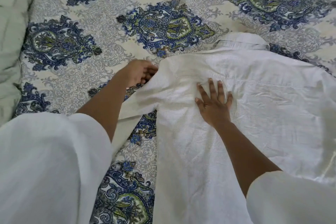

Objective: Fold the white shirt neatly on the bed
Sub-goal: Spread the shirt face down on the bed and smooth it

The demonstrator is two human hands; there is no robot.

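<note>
The white shirt point(254, 111) lies spread back-up on the patterned bedspread point(101, 63), collar toward the far side. My right hand point(213, 104) presses flat on the shirt near its left shoulder, fingers spread. At the shirt's left shoulder edge, my left hand point(138, 73) pinches the fabric where the sleeve begins. That left sleeve point(143, 102) trails down toward me over the bedspread. The shirt's right side runs out of the frame.
A pale green pillow or duvet point(12, 29) lies bunched along the left edge of the bed. My own loose white sleeves point(49, 165) fill the lower left and lower right corners.
</note>
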